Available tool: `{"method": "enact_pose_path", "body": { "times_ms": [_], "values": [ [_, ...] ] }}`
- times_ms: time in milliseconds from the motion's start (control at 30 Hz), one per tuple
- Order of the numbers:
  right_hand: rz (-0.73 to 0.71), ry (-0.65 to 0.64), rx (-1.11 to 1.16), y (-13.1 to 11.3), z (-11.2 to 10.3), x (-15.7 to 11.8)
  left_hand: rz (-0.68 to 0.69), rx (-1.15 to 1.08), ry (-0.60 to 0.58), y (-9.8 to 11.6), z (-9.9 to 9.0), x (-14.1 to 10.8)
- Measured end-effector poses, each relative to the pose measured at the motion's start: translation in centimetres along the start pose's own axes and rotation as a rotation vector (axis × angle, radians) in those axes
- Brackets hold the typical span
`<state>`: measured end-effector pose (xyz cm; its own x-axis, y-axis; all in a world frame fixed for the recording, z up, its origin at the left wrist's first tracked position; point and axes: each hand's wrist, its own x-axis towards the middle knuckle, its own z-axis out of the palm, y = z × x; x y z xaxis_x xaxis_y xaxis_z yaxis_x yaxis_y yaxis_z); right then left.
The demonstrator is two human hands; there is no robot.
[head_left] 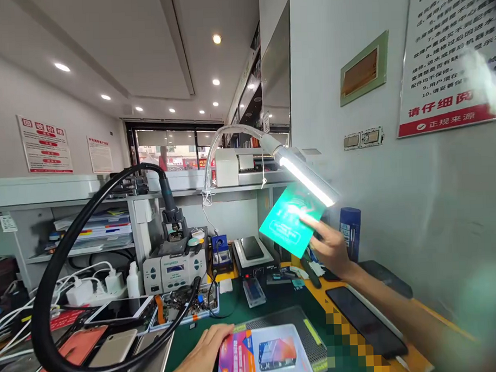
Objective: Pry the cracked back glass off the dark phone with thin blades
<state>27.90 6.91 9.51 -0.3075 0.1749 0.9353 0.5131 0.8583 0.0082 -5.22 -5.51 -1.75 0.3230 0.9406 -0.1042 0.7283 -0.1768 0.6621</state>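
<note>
My right hand (329,243) is raised under the lamp, thumb and fingers pinching a bright green printed card (290,222) by its right edge. The card is tilted, and glare washes out part of its print. Low in the view, my left hand (207,345) holds the left side of a colourful flat printed box (274,353), its fingertips partly hidden by the box. A picture of a phone-like device shows on the box's white panel. Beneath and behind the box lies a dark textured pad (285,317) on the green mat (232,311).
A lit gooseneck lamp (307,178) hangs just above the card. A black hose (51,269) loops across the left. Phones (366,320) lie on both sides. Behind stand a soldering station (175,270), a tray of small parts (183,305) and a blue can (350,231).
</note>
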Motion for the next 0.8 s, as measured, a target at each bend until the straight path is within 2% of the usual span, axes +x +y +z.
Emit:
{"method": "enact_pose_path", "body": {
  "times_ms": [100, 167, 200, 267, 333, 500, 633, 800],
  "values": [
    [0.063, -0.001, 0.088, -2.0, 0.9, -5.1, 0.039, -0.055, 0.076, 0.2, -0.9, -1.4],
    [0.088, -0.018, 0.164, -4.0, 1.5, -7.9, 0.094, -0.163, 0.173, 0.7, -1.5, -2.2],
    [0.094, -0.033, 0.202, -5.1, 1.7, -9.0, 0.133, -0.278, 0.223, 1.1, -1.7, -2.5],
    [0.09, -0.069, 0.273, -7.1, 2.0, -10.3, 0.174, -0.604, 0.248, 2.3, -1.5, -3.0],
    [0.071, -0.099, 0.34, -8.8, 2.2, -10.8, 0.164, -0.799, 0.207, 3.9, -0.8, -3.4],
    [0.027, -0.156, 0.485, -11.1, 2.3, -10.6, 0.102, -0.957, 0.06, 7.0, 1.7, -4.5],
    [0.037, -0.168, 0.545, -12.0, 2.4, -10.4, 0.035, -1.04, 0.086, 6.9, 2.6, -5.6],
    [0.061, -0.165, 0.563, -13.1, 2.6, -10.1, 0.027, -1.003, 0.159, 6.5, 2.4, -7.3]
  ]
}}
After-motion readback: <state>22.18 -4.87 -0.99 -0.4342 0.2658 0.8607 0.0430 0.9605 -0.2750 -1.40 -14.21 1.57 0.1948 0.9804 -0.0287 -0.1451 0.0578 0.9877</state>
